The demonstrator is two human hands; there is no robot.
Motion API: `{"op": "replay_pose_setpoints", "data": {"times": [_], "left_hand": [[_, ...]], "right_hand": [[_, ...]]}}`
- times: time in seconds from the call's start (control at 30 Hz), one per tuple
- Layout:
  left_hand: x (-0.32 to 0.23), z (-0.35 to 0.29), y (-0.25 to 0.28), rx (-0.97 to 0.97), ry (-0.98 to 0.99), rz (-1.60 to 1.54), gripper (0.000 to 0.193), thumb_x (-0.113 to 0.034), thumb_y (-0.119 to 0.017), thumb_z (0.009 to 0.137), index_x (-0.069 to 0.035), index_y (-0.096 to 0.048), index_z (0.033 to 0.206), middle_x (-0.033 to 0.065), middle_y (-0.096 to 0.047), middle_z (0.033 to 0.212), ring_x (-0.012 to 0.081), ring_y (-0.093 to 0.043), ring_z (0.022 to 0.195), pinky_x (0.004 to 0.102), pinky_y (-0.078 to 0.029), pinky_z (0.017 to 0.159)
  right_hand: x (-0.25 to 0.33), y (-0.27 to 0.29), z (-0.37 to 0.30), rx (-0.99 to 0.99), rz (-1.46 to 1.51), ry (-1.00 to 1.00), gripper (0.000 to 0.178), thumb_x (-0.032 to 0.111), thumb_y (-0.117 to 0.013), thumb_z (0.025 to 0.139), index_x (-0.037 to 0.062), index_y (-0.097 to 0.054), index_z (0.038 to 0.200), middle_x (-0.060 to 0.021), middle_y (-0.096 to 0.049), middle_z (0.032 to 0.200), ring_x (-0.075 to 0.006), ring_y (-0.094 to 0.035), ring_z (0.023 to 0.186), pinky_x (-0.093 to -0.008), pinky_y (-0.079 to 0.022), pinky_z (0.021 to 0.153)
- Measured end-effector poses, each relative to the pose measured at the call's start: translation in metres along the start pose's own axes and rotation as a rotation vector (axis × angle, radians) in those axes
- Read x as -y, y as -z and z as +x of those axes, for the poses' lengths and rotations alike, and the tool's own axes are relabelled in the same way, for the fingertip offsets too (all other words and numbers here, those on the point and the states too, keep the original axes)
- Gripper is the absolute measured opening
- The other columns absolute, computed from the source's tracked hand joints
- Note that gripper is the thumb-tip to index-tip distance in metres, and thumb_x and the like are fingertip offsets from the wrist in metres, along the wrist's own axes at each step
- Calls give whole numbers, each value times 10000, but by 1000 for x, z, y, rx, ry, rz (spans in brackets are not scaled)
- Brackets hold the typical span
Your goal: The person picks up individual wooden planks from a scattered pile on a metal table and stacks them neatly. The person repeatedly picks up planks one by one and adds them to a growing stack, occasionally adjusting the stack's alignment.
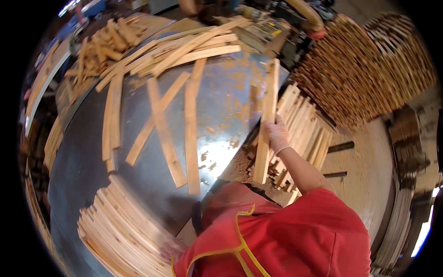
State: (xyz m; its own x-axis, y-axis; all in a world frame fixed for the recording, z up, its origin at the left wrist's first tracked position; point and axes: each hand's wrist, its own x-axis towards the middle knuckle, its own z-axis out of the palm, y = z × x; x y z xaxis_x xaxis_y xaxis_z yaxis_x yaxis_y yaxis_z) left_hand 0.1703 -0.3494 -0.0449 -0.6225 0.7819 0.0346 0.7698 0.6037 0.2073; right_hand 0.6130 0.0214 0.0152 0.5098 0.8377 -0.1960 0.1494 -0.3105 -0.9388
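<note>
My right hand (278,135), in a pale glove, is closed round a long wooden slat (265,138) at about mid-length. This slat stands out lengthwise beside the table's right edge, above a stack of light slats (304,129). My left hand (173,249) is low in the view, against the near end of a neat pile of slats (124,226) on the table. It is smeared and partly behind my red sleeve, so its fingers cannot be made out. Several loose slats (167,134) lie across the metal tabletop (221,111), two of them crossing.
A heap of slats (184,48) covers the table's far side, with short offcuts (108,44) farther left. Large stacks of brown wood (346,74) rise at the far right. A ribbed hose (307,16) hangs at the back. Sawdust and chips lie on the tabletop.
</note>
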Motion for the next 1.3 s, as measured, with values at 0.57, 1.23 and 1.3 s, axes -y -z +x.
{"op": "replay_pose_setpoints", "data": {"times": [0.57,1.23,1.3], "left_hand": [[-143,147,-49,173,-419,-311,685,-333,-810,843,-69,-596,1438,238,-608,1474,430,-556,1393,515,-465,1157],[-95,64,25,520,376,-615,1051,-614,-762,825,28,-430,1588,292,-504,1588,423,-553,1431,468,-473,1169],[-79,33,32,631,386,-575,904,-600,-703,880,65,-531,1468,299,-644,1415,438,-635,1323,487,-517,1106]], "right_hand": [[-83,82,62,-58,-734,272,713,313,-696,973,8,-499,1587,-242,-587,1545,-370,-546,1447,-439,-430,1200],[-28,-271,-264,1095,17,-237,906,43,-865,884,68,-370,1643,-133,-684,1280,-239,-685,1096,-370,-584,926],[-39,-253,-282,1201,-21,-352,802,95,-815,953,110,-396,1638,-93,-674,1286,-240,-679,1124,-376,-587,938]]}}
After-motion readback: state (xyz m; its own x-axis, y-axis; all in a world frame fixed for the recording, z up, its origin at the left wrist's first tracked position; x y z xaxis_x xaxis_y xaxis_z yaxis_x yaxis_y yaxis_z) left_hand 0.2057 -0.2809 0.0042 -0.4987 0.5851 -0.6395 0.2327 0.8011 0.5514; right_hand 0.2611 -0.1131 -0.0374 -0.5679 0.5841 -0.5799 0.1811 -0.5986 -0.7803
